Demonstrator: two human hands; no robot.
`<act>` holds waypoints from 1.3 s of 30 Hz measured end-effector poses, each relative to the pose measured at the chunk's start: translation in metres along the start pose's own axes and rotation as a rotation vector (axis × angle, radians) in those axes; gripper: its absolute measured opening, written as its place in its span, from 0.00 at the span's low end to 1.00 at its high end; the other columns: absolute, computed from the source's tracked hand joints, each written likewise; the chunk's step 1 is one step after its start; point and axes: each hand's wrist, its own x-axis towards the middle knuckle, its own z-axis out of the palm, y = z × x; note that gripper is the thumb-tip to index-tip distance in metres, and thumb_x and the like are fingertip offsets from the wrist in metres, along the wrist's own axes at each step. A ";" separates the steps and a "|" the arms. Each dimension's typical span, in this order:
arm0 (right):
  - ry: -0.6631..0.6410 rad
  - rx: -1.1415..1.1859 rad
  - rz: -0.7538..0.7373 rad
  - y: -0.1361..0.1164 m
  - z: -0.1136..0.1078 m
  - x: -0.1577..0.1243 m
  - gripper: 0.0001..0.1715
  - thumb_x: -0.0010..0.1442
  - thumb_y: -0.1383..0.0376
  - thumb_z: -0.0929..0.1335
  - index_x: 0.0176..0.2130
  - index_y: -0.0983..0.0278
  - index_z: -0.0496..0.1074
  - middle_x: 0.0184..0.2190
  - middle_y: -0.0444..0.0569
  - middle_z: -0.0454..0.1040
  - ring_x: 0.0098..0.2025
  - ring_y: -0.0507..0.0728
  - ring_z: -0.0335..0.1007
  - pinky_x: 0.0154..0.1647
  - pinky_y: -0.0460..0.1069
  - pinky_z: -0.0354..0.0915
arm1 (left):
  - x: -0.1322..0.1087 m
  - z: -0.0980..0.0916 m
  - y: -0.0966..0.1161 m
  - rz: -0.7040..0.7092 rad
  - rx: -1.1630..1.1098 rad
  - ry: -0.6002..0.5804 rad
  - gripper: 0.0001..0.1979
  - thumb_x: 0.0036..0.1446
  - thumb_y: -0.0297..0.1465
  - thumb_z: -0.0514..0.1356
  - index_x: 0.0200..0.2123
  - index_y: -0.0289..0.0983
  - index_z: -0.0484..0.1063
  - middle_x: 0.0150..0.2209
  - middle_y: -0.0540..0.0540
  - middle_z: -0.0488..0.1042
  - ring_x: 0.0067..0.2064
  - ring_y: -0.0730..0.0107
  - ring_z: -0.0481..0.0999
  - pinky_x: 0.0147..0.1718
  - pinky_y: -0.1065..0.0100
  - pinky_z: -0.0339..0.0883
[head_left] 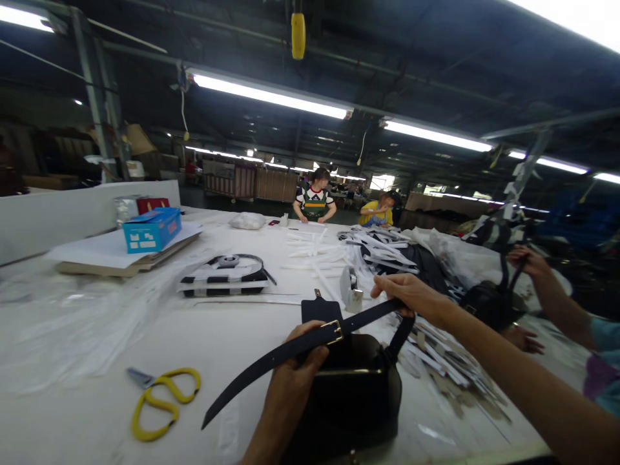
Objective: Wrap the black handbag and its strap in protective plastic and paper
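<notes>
A black strap (281, 352) with a gold buckle (333, 332) stretches between my hands above a black handbag (353, 413). My left hand (296, 361) is closed around the strap just beside the buckle, thumb on the near side. My right hand (411, 298) pinches the strap farther along, to the right of the buckle. The strap's loose end curves down to the left. The bag stands on the table, its flap (320, 311) lying back toward the far side. Yellow-handled scissors (165, 402) lie to the left of my left hand.
A blue box (152, 230) rests on stacked boards at the left. A tape roll (349, 288) stands behind the bag. White strips (317, 248) and a pile of scraps (450, 368) cover parts of the table (116, 361). Co-workers stand across the table and at the right with another black bag (484, 303).
</notes>
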 end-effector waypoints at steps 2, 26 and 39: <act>0.013 0.152 0.009 -0.003 0.000 0.002 0.33 0.55 0.38 0.65 0.33 0.65 0.75 0.15 0.36 0.55 0.14 0.46 0.49 0.16 0.44 0.44 | 0.001 0.002 -0.003 0.004 -0.043 0.040 0.16 0.58 0.39 0.61 0.49 0.43 0.73 0.50 0.47 0.76 0.53 0.57 0.72 0.57 0.59 0.62; 0.025 -0.282 -0.441 -0.028 0.070 -0.032 0.16 0.68 0.61 0.60 0.46 0.60 0.75 0.38 0.47 0.79 0.40 0.56 0.74 0.42 0.50 0.66 | 0.003 0.020 -0.010 0.062 -0.037 0.032 0.15 0.58 0.39 0.60 0.49 0.43 0.73 0.52 0.47 0.75 0.57 0.57 0.70 0.57 0.59 0.63; 0.257 -0.568 -0.607 -0.006 0.101 -0.043 0.11 0.62 0.59 0.69 0.43 0.62 0.75 0.40 0.48 0.78 0.44 0.56 0.72 0.47 0.48 0.66 | 0.024 0.011 -0.044 0.154 0.514 0.092 0.16 0.53 0.46 0.58 0.38 0.43 0.78 0.40 0.43 0.80 0.48 0.45 0.77 0.50 0.50 0.70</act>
